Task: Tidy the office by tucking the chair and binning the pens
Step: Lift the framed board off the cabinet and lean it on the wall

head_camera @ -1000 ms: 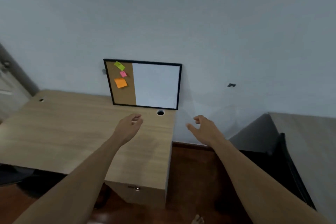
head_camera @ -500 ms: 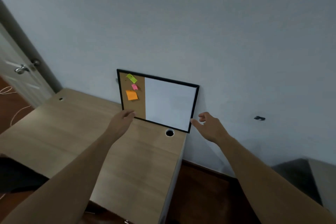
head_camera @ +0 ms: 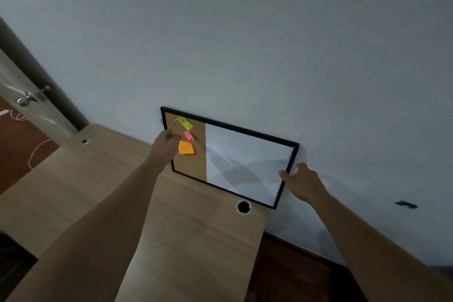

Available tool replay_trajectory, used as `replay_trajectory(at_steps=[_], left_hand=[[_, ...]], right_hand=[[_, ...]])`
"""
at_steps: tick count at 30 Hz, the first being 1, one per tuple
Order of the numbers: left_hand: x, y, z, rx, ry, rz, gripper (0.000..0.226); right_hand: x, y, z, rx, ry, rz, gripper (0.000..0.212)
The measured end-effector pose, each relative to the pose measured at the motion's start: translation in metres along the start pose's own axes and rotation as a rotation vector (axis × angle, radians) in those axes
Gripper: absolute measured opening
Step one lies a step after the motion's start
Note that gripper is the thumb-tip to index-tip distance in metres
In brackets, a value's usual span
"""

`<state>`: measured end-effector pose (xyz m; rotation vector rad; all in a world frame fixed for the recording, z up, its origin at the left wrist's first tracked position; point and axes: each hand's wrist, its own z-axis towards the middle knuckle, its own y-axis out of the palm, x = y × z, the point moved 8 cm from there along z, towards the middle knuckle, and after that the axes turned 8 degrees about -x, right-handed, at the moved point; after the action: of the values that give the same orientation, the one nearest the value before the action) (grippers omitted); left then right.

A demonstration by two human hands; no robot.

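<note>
I see a pale wall [head_camera: 245, 32] filling most of the view, with a small dark mark [head_camera: 405, 204] low on it at the right. Below it runs a light wooden table [head_camera: 81, 198] with two round cable holes, one near the back left corner [head_camera: 84, 141] and one near the right edge [head_camera: 243, 206]. At the far left stands a door [head_camera: 27, 105] with a metal handle [head_camera: 25, 99], and a white cable [head_camera: 34, 152] lies on the dark floor [head_camera: 294, 272] beside it. A black-framed board [head_camera: 247, 162] stands on the table and leans against the wall, part cork, part whiteboard. Yellow-green [head_camera: 183, 122], pink [head_camera: 188, 135] and orange [head_camera: 186, 147] notes are pinned to the cork. My left hand [head_camera: 165, 144] is at the board's left edge, over the cork; I cannot tell whether it is gripping the frame. My right hand [head_camera: 302, 180] is spread, thumb and fingers apart, at the board's right frame, touching or nearly so. I see no chair or pens in this view.
</note>
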<state>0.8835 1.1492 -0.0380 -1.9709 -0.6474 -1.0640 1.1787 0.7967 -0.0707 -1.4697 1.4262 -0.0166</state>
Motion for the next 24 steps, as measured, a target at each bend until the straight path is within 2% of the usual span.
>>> replay_trajectory(at_steps=[3,6,10,15,20,24], left_hand=[[-0.005,-0.007,0.047,0.083,-0.063,-0.005,0.072],[-0.012,-0.016,0.078,0.149,-0.139,0.048,0.077],[-0.024,-0.019,0.115,0.121,-0.147,0.068,0.063],[-0.032,-0.017,0.143,0.087,-0.09,0.086,0.021],[-0.031,-0.014,0.145,0.125,-0.05,0.132,0.036],[-0.034,-0.011,0.14,0.18,0.044,0.195,0.033]], right_hand=[[-0.002,0.0,0.027,0.016,0.043,0.023,0.078],[-0.002,0.0,0.047,0.033,0.057,0.051,0.057],[0.0,-0.001,0.063,0.054,0.071,0.029,0.032],[0.007,-0.002,0.073,0.023,0.108,0.004,0.04],[0.009,-0.004,0.069,0.023,0.102,0.019,0.042],[0.021,-0.015,0.061,0.063,0.14,0.005,0.046]])
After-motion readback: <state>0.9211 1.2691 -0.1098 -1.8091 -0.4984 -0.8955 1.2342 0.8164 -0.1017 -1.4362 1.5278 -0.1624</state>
